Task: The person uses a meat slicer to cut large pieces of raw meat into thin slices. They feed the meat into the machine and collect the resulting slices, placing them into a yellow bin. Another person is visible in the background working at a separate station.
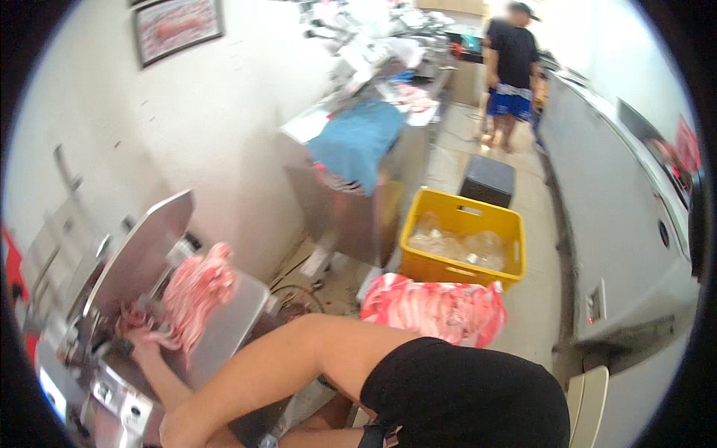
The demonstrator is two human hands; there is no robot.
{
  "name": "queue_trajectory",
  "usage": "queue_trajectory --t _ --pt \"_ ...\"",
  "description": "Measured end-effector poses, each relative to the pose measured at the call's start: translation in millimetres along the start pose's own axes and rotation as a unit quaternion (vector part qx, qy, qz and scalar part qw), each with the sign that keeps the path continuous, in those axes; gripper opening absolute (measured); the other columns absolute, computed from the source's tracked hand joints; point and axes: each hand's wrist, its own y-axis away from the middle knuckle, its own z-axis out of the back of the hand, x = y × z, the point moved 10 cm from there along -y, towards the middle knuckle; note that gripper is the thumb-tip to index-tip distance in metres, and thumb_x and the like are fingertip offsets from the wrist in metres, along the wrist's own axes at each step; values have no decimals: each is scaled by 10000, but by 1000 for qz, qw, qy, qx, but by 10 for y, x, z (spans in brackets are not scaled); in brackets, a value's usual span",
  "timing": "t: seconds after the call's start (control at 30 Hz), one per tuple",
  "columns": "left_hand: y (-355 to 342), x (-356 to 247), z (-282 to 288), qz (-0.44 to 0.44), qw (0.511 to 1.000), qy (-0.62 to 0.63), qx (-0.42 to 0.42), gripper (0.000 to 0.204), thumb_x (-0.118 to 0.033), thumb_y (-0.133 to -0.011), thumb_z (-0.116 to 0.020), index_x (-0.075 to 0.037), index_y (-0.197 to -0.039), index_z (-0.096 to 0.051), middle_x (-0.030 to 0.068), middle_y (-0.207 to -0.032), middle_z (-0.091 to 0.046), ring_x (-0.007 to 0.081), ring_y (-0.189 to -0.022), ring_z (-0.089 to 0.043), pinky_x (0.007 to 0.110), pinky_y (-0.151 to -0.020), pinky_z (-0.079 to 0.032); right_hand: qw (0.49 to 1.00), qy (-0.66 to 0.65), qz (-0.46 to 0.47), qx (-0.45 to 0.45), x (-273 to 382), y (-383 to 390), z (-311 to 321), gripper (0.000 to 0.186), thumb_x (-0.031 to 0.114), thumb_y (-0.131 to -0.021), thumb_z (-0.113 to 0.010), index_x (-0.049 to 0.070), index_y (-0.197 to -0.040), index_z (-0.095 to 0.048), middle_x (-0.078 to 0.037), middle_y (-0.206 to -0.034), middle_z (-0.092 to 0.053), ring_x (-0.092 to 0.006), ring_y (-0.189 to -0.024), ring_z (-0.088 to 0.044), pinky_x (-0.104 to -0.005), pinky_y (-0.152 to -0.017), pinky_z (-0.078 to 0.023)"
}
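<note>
Foremost, sliced meat (198, 290) is heaped on a metal tray (240, 305), just right of the nearer hand (143, 337), long axis slanted toward it; finger closure cannot be told.

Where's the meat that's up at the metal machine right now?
In the head view, the pink meat is on the left, below mid-height, lying on a flat metal tray just right of a large metal plate.

A yellow crate (422, 261) holds clear plastic (482, 243). Behind the crate sits a black box (488, 181), farther back a person (513, 56). Left of the crate hangs a blue cloth (358, 138).
</note>
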Motion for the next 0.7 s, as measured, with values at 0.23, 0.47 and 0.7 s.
queue_trajectory --t 0.23,0.47,0.7 --pt "-186 96 69 -8 998 -34 -49 252 -245 -859 -659 -101 -1061 -613 43 -872 -603 214 -810 -571 404 -690 -502 933 -137 269 -198 -326 749 904 137 174 -787 -650 42 -805 -677 -137 -863 -669 -325 -857 -625 -464 -742 -496" --pt "-411 214 451 13 1000 8 -2 358 -289 -896 -617 -79 -1180 -558 75 -988 -581 213 -892 -571 374 -764 -509 871 -73 -245 -420 -2376 2376 2100 114 31 -831 -614 8 -936 -655 -167 -942 -640 -341 -867 -618 -400 -759 -511" --pt "-536 199 327 -6 998 45 44 413 -264 -917 -589 -36 -1255 -519 110 -1063 -554 188 -807 -595 280 -631 -518 859 -47 -453 -233 -4005 2774 934 245 77 -828 -549 13 -1028 -675 -200 -889 -682 -342 -854 -664 -424 -767 -517"
